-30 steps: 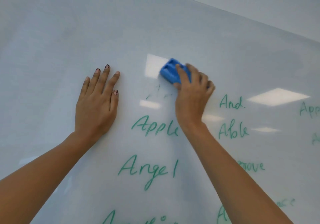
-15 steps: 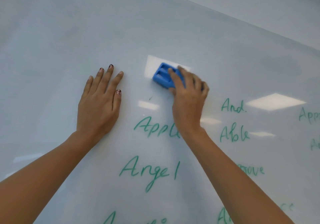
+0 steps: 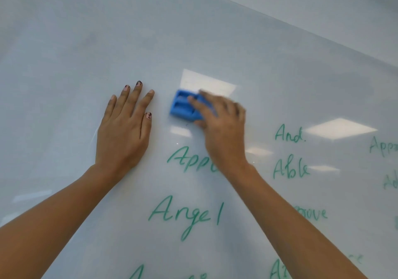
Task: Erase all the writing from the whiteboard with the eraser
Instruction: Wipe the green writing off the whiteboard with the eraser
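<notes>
A large whiteboard [image 3: 86,41] fills the view. My right hand [image 3: 221,132] holds a blue eraser [image 3: 183,106] pressed flat on the board, just above the green word "Apple" [image 3: 189,160]. My left hand [image 3: 125,128] lies flat on the board to the left of the eraser, fingers spread, holding nothing. More green words run below and to the right: "Angel" [image 3: 185,214], "And." [image 3: 289,133], "Able" [image 3: 290,169]. My right forearm covers parts of "Apple" and of a word lower down. The board above the eraser carries no writing.
The board's top edge [image 3: 301,23] runs diagonally across the upper right, with grey wall beyond. Ceiling lights reflect as bright patches [image 3: 340,128] on the board. Further green words are cut off at the right edge [image 3: 383,147] and the bottom edge [image 3: 277,269].
My right hand has slid the eraser left and slightly down, towards my left hand. The faint green marks above "Apple" have been wiped away. My left hand has stayed flat.
</notes>
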